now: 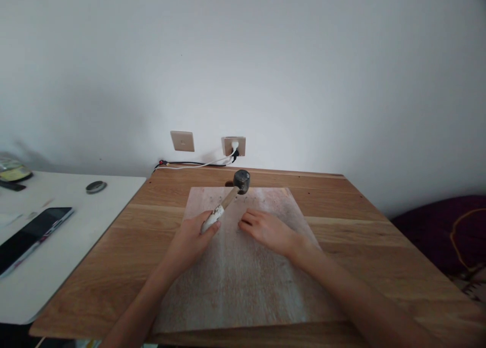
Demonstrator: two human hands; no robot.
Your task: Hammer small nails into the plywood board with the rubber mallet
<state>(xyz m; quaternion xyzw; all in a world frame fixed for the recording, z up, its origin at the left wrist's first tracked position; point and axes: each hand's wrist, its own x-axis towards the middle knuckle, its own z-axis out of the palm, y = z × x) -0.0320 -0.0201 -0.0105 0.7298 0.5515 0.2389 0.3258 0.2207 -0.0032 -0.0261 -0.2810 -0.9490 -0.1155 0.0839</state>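
Note:
My left hand (195, 236) is wrapped around the white-coated lower handle of a mallet (229, 198). The mallet's black head (242, 181) points away from me, over the far edge of a pale, worn board (243, 287). Close by on the right, my right hand (266, 230) rests at the board's surface with its fingers curled together. Whatever those fingers may hold is hidden or too small to name. Several small nail-like bits (246, 199) form a row near the board's far edge.
The board lies on a wooden table (353, 246) against the wall. Cables (201, 164) run along the back to a wall socket (233, 146). On a white table (76, 236) at left are a phone (32, 236) and a round grey object (96, 187). Dark purple fabric (436, 231) is at right.

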